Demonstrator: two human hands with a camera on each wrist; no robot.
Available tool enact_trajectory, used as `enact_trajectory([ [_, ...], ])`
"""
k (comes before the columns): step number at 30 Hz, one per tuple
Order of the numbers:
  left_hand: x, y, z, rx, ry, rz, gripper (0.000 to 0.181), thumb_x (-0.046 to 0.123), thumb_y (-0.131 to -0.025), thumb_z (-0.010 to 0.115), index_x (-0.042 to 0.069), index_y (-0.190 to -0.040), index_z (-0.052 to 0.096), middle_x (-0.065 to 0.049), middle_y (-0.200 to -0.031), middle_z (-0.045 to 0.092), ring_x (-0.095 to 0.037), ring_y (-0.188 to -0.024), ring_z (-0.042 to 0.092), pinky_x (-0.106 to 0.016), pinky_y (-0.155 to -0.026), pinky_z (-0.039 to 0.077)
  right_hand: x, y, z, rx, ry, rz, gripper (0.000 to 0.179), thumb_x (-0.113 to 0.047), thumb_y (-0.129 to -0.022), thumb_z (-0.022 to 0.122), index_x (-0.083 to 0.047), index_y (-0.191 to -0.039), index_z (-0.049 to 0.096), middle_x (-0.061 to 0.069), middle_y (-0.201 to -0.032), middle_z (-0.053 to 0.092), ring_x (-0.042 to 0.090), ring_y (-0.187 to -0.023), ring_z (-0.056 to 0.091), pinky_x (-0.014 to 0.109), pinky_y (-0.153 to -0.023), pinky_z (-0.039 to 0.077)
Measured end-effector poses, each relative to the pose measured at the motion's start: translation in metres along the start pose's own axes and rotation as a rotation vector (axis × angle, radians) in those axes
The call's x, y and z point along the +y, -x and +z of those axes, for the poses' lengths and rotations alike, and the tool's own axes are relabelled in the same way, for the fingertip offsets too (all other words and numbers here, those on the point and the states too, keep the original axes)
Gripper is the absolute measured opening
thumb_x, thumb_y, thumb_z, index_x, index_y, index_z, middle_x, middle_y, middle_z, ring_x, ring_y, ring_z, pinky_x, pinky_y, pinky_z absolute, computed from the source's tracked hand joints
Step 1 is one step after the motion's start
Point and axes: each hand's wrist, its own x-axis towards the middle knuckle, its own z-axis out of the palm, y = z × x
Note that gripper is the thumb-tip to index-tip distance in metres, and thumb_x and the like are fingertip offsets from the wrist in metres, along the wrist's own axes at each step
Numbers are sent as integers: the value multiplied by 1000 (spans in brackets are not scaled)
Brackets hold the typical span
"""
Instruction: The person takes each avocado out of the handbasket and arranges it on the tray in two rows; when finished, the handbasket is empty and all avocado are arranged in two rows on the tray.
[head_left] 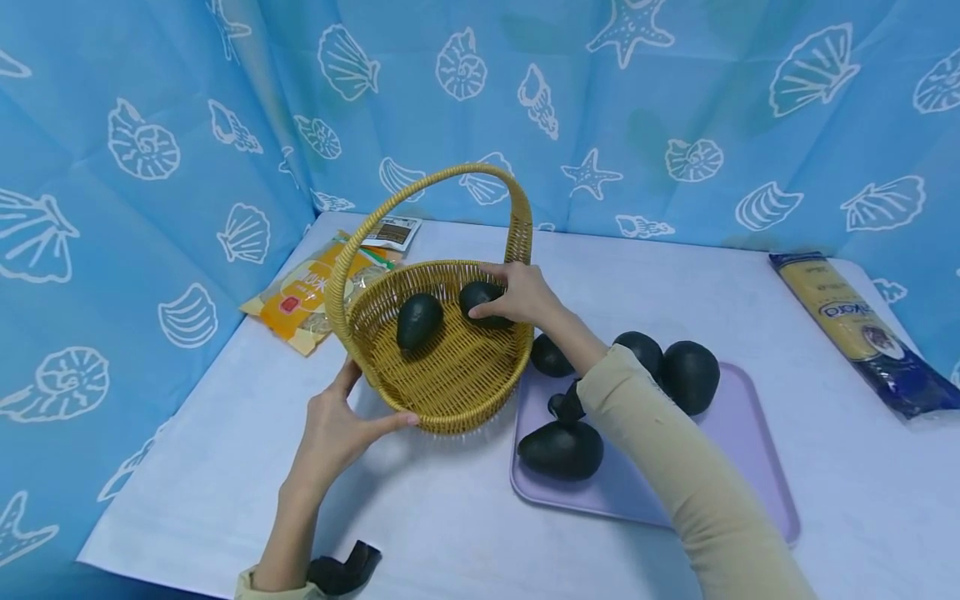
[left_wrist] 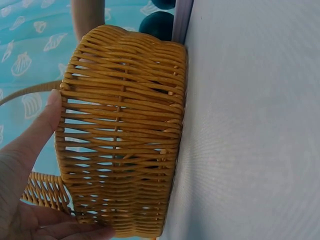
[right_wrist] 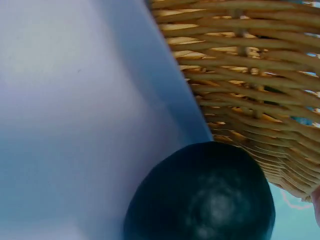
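A yellow wicker basket (head_left: pixel 450 367) with a tall arched handle stands left of the tray. At its near left side my left hand (head_left: pixel 341 433) grips the rim, the thumb along the edge and the fingers round the wall. That same grip on the woven wall (left_wrist: pixel 120 135) fills the left wrist view. My right hand (head_left: pixel 525 296) reaches inside over the right rim and holds a dark avocado (head_left: pixel 480 300) between thumb and fingers. Another avocado (head_left: pixel 420 322) lies on the basket floor to its left. In the right wrist view the right hand is almost wholly out of frame.
On the lilac tray (head_left: pixel 750 450), partly under my right forearm, lie several avocados (head_left: pixel 561 450). Behind the basket on the left are an orange food bag (head_left: pixel 300 292) and a small white packet (head_left: pixel 393 232). A blue-and-yellow pasta pack (head_left: pixel 862 333) lies far right.
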Motion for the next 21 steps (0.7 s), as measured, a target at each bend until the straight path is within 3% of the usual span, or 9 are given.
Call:
enact_trajectory([
  [5,1,0,0,1,-4,-1,118,50,-63,86,13,-154,20,-14,-155,34,-36,-143,32,-59,-109,35,1,-4,11,-13,32,22,76,-31,-80,78,-13,-145,44,18,-144,48,36,-128,49,47,-105,45],
  [10,0,1,0,1,-3,4,120,51,-63,86,13,-154,19,-14,-155,34,-36,-143,32,-59,-108,36,-2,-5,20,-12,141,47,75,-30,-81,78,-16,-146,43,17,-138,54,35,-121,55,44,-97,51],
  [21,0,0,0,4,1,4,117,48,-64,86,13,-154,20,-15,-154,34,-36,-143,32,-58,-108,36,-3,-4,29,5,328,3,76,-28,-83,76,-14,-148,38,15,-136,57,33,-112,62,42,-86,56],
])
